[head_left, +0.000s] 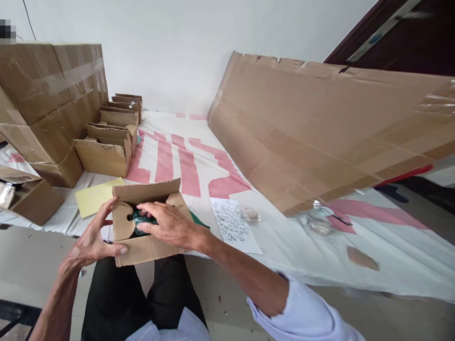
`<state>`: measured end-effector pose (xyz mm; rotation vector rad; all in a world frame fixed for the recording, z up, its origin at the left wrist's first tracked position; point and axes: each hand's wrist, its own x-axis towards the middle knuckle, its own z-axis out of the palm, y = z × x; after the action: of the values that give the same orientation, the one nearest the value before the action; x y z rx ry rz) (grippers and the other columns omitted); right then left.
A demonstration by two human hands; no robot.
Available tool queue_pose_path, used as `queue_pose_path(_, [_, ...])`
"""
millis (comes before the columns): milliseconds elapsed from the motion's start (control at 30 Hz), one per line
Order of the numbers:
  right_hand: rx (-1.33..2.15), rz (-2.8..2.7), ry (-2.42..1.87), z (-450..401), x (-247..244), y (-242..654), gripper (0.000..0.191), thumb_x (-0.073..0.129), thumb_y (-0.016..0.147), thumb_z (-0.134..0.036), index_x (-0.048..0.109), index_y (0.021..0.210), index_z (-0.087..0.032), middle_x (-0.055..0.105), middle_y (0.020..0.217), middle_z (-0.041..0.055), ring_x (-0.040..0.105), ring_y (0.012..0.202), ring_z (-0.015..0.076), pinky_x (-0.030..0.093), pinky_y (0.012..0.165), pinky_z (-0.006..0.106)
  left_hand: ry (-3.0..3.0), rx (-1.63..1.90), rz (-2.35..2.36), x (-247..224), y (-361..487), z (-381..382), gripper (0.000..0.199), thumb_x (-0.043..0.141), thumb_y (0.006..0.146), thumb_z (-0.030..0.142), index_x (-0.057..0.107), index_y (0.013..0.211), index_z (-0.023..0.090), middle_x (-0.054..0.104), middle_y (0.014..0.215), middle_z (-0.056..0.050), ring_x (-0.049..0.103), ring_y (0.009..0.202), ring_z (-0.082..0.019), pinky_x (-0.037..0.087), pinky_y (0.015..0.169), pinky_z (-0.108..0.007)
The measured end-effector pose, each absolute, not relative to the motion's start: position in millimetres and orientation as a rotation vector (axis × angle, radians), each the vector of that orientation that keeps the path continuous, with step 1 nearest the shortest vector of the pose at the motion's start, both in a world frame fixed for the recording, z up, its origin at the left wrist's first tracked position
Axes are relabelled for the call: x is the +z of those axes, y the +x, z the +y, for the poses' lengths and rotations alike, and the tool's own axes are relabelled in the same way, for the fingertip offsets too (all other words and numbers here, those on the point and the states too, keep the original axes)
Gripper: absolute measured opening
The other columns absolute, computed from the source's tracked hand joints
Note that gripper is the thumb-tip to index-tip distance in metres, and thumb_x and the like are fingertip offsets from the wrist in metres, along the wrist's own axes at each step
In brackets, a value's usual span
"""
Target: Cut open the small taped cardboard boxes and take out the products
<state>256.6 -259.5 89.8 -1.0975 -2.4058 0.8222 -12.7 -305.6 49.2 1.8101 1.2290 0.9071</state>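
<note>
"Showing what at the near edge of the surface (pixel 284 258)?"

"Gripping an open carton (pixel 123 222) by its left end with the left hand (pixel 93 237); touching a dark green item (pixel 138 219) inside with the partly spread right hand (pixel 166 223), without revealing whether gripped."

"Judging how far along?"

"Probably partway: already containing the item, yet with flaps (pixel 151 251) standing unfolded and closing seemingly left undone."

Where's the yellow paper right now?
In the head view, the yellow paper lies left of centre on the table, just beyond the left hand and to the left of the held box.
</note>
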Motion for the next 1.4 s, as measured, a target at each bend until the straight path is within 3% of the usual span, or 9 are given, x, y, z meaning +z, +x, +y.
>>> queue_pose_path(67, [1.038,-2.325,-1.048,-258.4,91.7,243.0,0.041,0.074,0.099,-0.030,0.067,0.139,-0.022,0.078,0.131,0.0121,0.076,0.115,0.0256,0.060,0.100,0.042,1.789,0.917,1.227,49.7,-11.5,-306.8,0.119,0.094,0.074,0.063,0.032,0.171,0.032,0.041,0.172,-0.020,0.047,0.155,-0.046,0.051,0.119,-0.064])
queue_pose_path(167, [1.208,-2.119,-0.965,-263.6,95.8,232.8,0.029,0.067,0.102,-0.024,0.067,0.131,-0.022,0.078,0.129,0.0096,0.076,0.114,0.0216,0.061,0.097,0.037,1.755,0.951,1.214,50.9,-8.6,-309.0,0.121,0.094,0.073,0.063,0.031,0.172,0.033,0.041,0.173,-0.019,0.046,0.156,-0.046,0.052,0.119,-0.062])
queue_pose_path(467, [0.892,-2.284,-0.607,-276.3,102.5,233.0,0.029,0.057,0.102,-0.011,0.065,0.126,-0.024,0.064,0.157,0.0098,0.057,0.150,0.0219,0.045,0.127,0.044,1.678,1.156,1.397,43.1,17.2,-310.5,0.099,0.074,0.091,0.066,0.028,0.172,0.032,0.043,0.172,-0.017,0.047,0.156,-0.045,0.054,0.116,-0.060])
queue_pose_path(600, [0.682,-2.372,-0.810,-260.3,97.3,259.3,0.047,0.058,0.103,-0.014,0.056,0.149,-0.023,0.066,0.153,0.0119,0.065,0.138,0.0242,0.055,0.115,0.045,1.659,1.257,1.465,47.6,30.8,-312.4,0.073,0.056,0.106,0.059,0.037,0.169,0.028,0.050,0.167,-0.013,0.040,0.161,-0.039,0.036,0.132,-0.060])
queue_pose_path(667, [0.536,-2.464,-0.943,-252.2,94.7,278.1,0.044,0.060,0.103,-0.018,0.058,0.147,-0.020,0.070,0.145,0.0141,0.068,0.130,0.0272,0.055,0.110,0.048,1.649,1.278,1.472,51.6,34.1,-314.2,0.067,0.052,0.107,0.057,0.043,0.166,0.026,0.055,0.162,-0.011,0.041,0.160,-0.037,0.031,0.136,-0.059])
queue_pose_path(833, [0.196,-2.638,-1.168,-245.1,87.6,312.4,0.010,0.069,0.095,-0.017,0.075,0.104,-0.019,0.077,0.113,0.0118,0.068,0.111,0.0288,0.050,0.106,0.049,1.459,1.248,1.639,54.8,36.9,-318.3,0.065,0.059,0.098,0.060,0.058,0.152,0.023,0.066,0.147,-0.011,0.049,0.153,-0.038,0.036,0.133,-0.055])
queue_pose_path(1100, [-0.119,-2.300,-1.229,-252.1,89.4,343.3,0.027,0.052,0.095,-0.004,0.074,0.101,-0.020,0.075,0.112,0.0125,0.066,0.110,0.0286,0.052,0.096,0.043,1.284,1.222,1.701,55.4,40.6,-318.7,0.070,0.066,0.087,0.070,0.066,0.141,0.025,0.070,0.138,-0.011,0.059,0.140,-0.039,0.044,0.126,-0.055])
queue_pose_path(1233, [-0.018,-2.314,-1.379,-254.8,76.4,354.1,0.022,0.051,0.101,-0.012,0.071,0.095,-0.020,0.074,0.100,0.0111,0.067,0.097,0.0271,0.053,0.088,0.041,1.205,1.303,1.737,46.9,38.4,-317.9,0.068,0.072,0.088,0.065,0.066,0.142,0.024,0.069,0.141,-0.013,0.055,0.146,-0.041,0.044,0.127,-0.056])
queue_pose_path(1400, [0.308,-2.077,-1.454,-258.7,54.1,346.7,0.015,0.064,0.101,-0.034,0.069,0.108,-0.022,0.074,0.107,0.0096,0.071,0.097,0.0252,0.057,0.085,0.037,1.202,1.370,1.699,34.4,36.6,-315.6,0.067,0.074,0.088,0.064,0.065,0.144,0.028,0.071,0.135,-0.011,0.057,0.144,-0.038,0.044,0.128,-0.054])
